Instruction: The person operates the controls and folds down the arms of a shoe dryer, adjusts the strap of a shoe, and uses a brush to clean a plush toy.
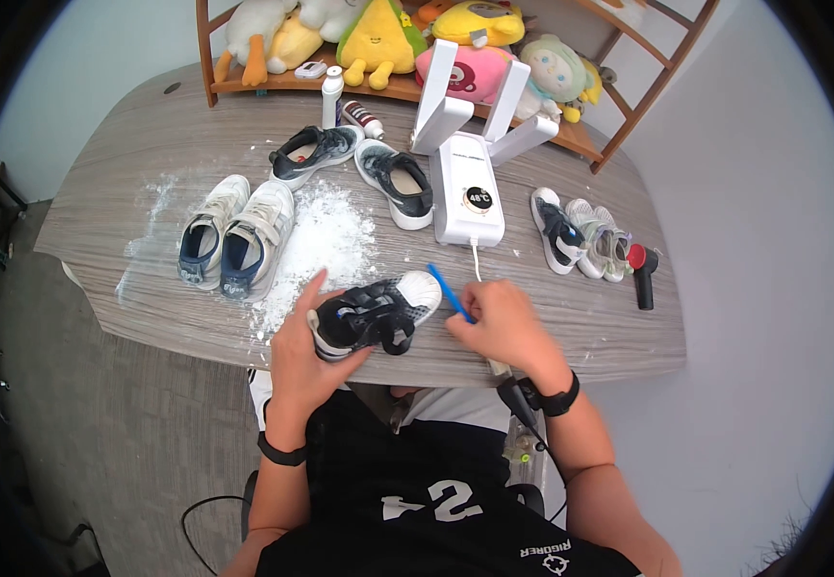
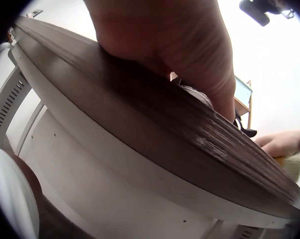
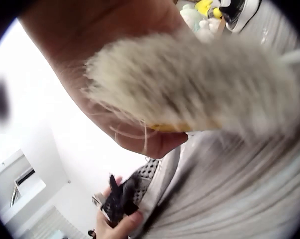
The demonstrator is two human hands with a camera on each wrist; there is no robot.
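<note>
My left hand (image 1: 300, 358) grips a small black shoe (image 1: 364, 313) with a white toe cap around its heel, thumb on the near side and fingers on the far side. The toe points right, and a black strap hangs over the near side. My right hand (image 1: 511, 325) holds a brush, its blue handle (image 1: 450, 293) sticking out toward the toe. Pale, shaggy bristles (image 3: 189, 82) on a yellow base fill much of the right wrist view. In the left wrist view, my left hand (image 2: 175, 45) hides most of the shoe.
White powder (image 1: 326, 236) lies beside a pair of white shoes (image 1: 258, 236). Behind are dark shoes (image 1: 400, 183), bottles (image 1: 331, 96) and a white device (image 1: 465, 183) with upright arms and a cord. Small shoes (image 1: 556, 231) and a red-and-black tool (image 1: 643, 279) stand right. Plush toys (image 1: 379, 43) fill the shelf.
</note>
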